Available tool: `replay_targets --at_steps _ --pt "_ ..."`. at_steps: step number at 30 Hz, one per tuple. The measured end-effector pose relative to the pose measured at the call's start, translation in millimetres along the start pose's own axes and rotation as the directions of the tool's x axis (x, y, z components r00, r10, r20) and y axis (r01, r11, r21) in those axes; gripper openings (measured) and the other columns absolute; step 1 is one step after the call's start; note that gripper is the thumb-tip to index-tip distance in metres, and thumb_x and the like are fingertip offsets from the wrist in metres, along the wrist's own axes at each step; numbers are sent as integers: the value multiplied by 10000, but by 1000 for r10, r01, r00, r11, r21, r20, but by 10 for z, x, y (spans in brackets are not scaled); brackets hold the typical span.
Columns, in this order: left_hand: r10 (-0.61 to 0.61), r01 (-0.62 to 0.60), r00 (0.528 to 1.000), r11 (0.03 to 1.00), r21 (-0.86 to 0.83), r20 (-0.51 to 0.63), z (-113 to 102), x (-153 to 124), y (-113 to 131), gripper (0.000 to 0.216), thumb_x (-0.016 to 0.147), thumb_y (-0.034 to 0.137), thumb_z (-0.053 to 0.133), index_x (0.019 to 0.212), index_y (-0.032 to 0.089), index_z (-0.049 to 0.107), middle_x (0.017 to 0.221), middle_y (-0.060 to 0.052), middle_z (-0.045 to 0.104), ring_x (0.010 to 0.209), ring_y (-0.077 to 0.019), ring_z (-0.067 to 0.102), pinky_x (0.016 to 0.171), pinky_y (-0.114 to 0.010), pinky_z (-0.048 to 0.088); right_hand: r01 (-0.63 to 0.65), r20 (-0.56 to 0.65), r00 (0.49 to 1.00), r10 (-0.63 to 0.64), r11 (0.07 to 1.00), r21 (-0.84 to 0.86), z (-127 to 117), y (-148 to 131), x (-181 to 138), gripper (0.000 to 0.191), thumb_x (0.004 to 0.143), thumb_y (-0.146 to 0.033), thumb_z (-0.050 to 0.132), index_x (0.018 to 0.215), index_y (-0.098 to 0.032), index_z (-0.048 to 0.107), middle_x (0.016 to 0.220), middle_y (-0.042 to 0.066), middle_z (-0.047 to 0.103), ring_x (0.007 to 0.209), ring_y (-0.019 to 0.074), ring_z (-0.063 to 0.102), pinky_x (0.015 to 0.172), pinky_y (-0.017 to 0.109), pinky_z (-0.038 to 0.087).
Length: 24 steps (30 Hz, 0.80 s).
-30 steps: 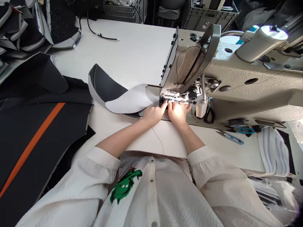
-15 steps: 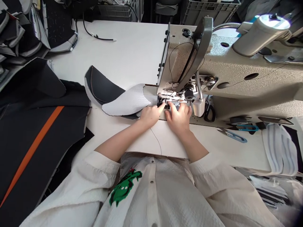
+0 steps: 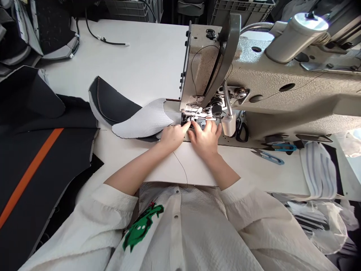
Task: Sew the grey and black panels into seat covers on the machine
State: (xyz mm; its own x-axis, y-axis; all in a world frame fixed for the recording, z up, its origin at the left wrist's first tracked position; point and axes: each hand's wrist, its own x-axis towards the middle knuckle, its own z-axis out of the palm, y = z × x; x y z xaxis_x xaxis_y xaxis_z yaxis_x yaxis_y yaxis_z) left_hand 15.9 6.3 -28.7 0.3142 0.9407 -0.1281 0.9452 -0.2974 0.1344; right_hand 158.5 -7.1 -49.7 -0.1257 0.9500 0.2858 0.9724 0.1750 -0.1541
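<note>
A sewing machine (image 3: 225, 75) stands before me, its presser foot area lit. My left hand (image 3: 172, 137) is at the left of the foot, index finger stretched to it, the other fingers curled at the edge of a dark fabric piece with a light grey backing (image 3: 143, 121). This piece twists away to the left, its dark face (image 3: 115, 98) showing orange stitching. My right hand (image 3: 207, 140) lies open on the machine bed, fingers spread and fingertips just right of the foot. The part under the needle is mostly hidden by my fingers. A loose dark thread (image 3: 182, 167) hangs below my left hand.
Dark fabric with an orange stripe (image 3: 31, 173) covers the left side. Black scissors (image 3: 241, 130) stand by the machine's lamp head (image 3: 229, 125). Blue thread snips (image 3: 269, 156) and a striped white cloth (image 3: 318, 169) lie at right. Grey crates (image 3: 242, 11) are behind the table (image 3: 141, 52).
The whole view has shifted, so everything appears farther left. Both hands stay at the presser foot in nearly the same pose, and the fabric has hardly moved against the machine.
</note>
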Motion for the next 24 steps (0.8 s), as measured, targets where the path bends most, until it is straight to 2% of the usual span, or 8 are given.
replay_targets --at_steps 6,13,19,22,24 --pt "-5 5 1000 1000 -29 1 2 -1 11 472 926 174 355 1377 296 422 904 -97 655 794 -223 647 704 -293 458 -26 51 998 25 999 30 -8 -11 26 377 897 -403 471 1204 -231 607 1252 197 469 1182 379 384 932 624 310" --pt "1 1 1000 999 -46 31 -52 11 16 366 925 184 362 1245 256 524 918 -105 670 817 -245 653 708 -307 462 -3 2 1000 3 1000 -10 -23 -10 6 434 890 -405 478 1293 -257 539 1195 189 488 1151 368 405 927 610 317" --pt "6 -5 1000 999 -52 24 -51 17 15 375 926 172 350 1260 243 505 904 -109 673 810 -244 656 694 -305 459 11 60 998 -9 999 -43 -11 -46 93 421 901 -402 459 1268 -228 568 1176 215 513 1122 381 427 894 602 336" --pt "11 -10 1000 998 -56 15 -30 -9 -3 394 921 169 361 1287 248 487 901 -99 669 808 -231 651 703 -299 452 7 62 998 -5 999 -41 -40 -77 76 408 904 -411 462 1249 -229 582 1224 220 498 1156 380 420 907 600 327" --pt "1 -3 1000 996 -86 -26 -11 -34 -45 390 930 208 371 1304 244 475 920 -95 665 812 -225 645 711 -298 449 60 54 997 -59 998 -14 -126 -64 -25 407 906 -408 466 1262 -239 567 1320 210 444 1229 377 375 935 594 317"
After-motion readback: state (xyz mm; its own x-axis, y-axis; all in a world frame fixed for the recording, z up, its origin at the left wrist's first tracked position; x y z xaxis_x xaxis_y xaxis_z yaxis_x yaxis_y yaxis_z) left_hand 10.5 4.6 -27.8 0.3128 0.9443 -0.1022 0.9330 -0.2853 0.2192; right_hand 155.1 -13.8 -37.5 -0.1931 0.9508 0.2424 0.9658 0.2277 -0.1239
